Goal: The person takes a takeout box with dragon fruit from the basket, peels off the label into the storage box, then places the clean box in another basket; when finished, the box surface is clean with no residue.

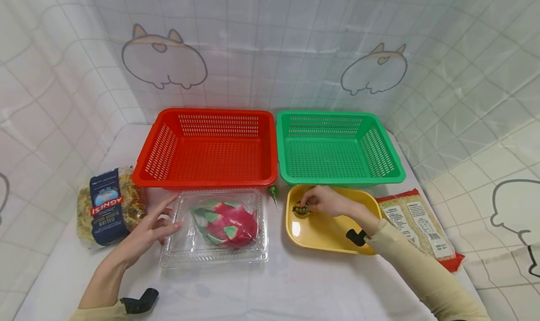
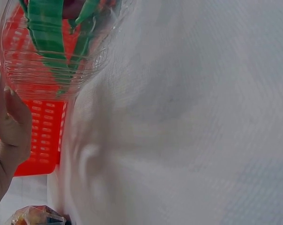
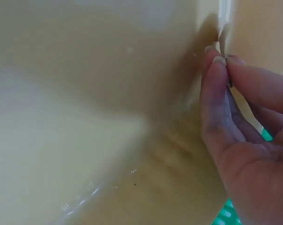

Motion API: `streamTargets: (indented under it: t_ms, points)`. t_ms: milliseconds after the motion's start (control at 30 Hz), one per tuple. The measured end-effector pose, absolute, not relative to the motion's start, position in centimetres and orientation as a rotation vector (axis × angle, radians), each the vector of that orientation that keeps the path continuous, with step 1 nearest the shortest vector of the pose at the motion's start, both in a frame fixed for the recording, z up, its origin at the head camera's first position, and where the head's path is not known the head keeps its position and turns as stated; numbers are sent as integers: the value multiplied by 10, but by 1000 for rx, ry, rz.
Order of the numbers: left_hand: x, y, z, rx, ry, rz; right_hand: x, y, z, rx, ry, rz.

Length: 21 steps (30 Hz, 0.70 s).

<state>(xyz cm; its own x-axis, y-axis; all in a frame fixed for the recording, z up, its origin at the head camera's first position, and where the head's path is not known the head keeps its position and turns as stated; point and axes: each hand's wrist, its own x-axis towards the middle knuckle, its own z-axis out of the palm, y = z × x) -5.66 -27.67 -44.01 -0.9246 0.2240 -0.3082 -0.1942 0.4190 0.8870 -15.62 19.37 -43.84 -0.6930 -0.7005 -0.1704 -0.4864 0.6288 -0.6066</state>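
Observation:
My right hand point(image 1: 328, 202) reaches into the yellow basin point(image 1: 325, 243). Between thumb and fingertips it pinches a round black-and-gold label point(image 1: 300, 209), seen edge-on as a thin piece point(image 3: 222, 43) in the right wrist view. My left hand point(image 1: 148, 229) is at the left side of a clear plastic box point(image 1: 177, 255), its fingers spread and fingertips right at the rim. Inside that box lies a pink dragon fruit point(image 1: 236, 225) with green scales. Green tips of the fruit point(image 2: 48, 33) show through the plastic in the left wrist view.
Behind stand a red basket point(image 1: 211, 154) and a green basket point(image 1: 325, 157), side by side. A bag of Agnesi pasta point(image 1: 110, 206) lies at the left, a red-edged bag of grain point(image 1: 417, 220) at the right. A small green-handled pointed tool point(image 1: 273, 192) lies between box and basin.

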Motion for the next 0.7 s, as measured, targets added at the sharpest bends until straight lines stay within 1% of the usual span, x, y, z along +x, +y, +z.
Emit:
streamTargets:
  t_ms: [200,467,700]
  points:
    - [-56,-277,-441,24,2295,1510,-157,189,-446,-987,2534,-671]
    - [-56,-277,-440,25,2301,1511,-152,182,-444,-1022,2592,-616]
    - [-56,-276,-440,32,2309,1509,-151,178,-448,-994,2641,-539]
